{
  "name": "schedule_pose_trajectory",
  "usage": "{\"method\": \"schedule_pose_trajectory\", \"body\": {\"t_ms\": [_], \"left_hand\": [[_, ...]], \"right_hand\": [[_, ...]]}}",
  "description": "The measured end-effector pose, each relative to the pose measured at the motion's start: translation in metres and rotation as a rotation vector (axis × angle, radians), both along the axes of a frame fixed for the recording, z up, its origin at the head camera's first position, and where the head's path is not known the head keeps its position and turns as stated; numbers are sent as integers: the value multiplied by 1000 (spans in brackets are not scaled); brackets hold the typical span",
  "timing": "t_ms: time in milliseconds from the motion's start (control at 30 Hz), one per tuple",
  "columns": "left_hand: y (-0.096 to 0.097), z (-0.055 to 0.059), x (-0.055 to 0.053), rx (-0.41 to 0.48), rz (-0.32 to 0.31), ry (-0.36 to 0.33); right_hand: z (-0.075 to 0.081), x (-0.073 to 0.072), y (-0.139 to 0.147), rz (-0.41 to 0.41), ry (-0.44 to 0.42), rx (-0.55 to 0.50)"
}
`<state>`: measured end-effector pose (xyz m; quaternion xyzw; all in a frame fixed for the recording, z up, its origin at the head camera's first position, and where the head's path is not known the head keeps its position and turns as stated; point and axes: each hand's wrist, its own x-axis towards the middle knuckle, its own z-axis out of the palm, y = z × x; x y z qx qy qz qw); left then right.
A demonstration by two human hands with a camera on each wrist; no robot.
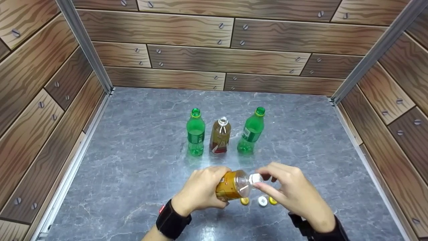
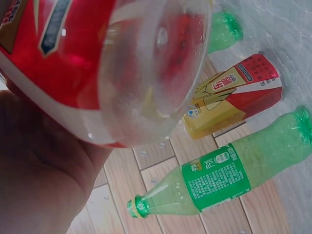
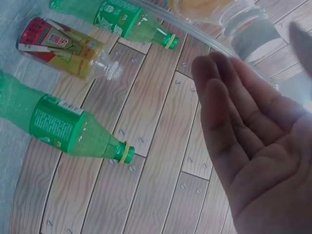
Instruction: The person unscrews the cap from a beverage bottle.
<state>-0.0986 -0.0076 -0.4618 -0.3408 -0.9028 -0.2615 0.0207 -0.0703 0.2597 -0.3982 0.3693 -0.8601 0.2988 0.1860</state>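
My left hand (image 1: 202, 187) grips a clear drink bottle (image 1: 230, 185) with an orange and red label, tilted with its neck to the right. A white cap (image 1: 255, 179) sits on its mouth. My right hand (image 1: 296, 189) is at this cap, thumb and fingers on either side of it. In the right wrist view a small gap shows between the fingers (image 3: 219, 107) and the cap (image 3: 256, 41). Up close, the left wrist view shows the bottle's red label and clear base (image 2: 151, 87).
Behind the hands stand a green bottle (image 1: 196, 134), a similar labelled bottle (image 1: 220, 137) and another green bottle (image 1: 251, 132), all uncapped. Near me lie a yellow cap (image 1: 244, 201), a white one (image 1: 262, 201) and a second yellow cap (image 1: 273, 200). Wood-patterned walls (image 1: 187, 57) enclose the grey tabletop (image 1: 133, 174).
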Motion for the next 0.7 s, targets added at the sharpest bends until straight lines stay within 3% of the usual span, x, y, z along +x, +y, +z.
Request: {"method": "schedule_pose_trajectory", "body": {"t_ms": [400,533,700], "left_hand": [[-1,-1,-1,-10,8,-4],[0,-1,-1,-4,6,-14],[0,0,-1,1,5,-17]], "right_hand": [[1,-3,1,135,47,-1],[1,-3,2,113,43,7],[0,0,2,27,-6,10]]}}
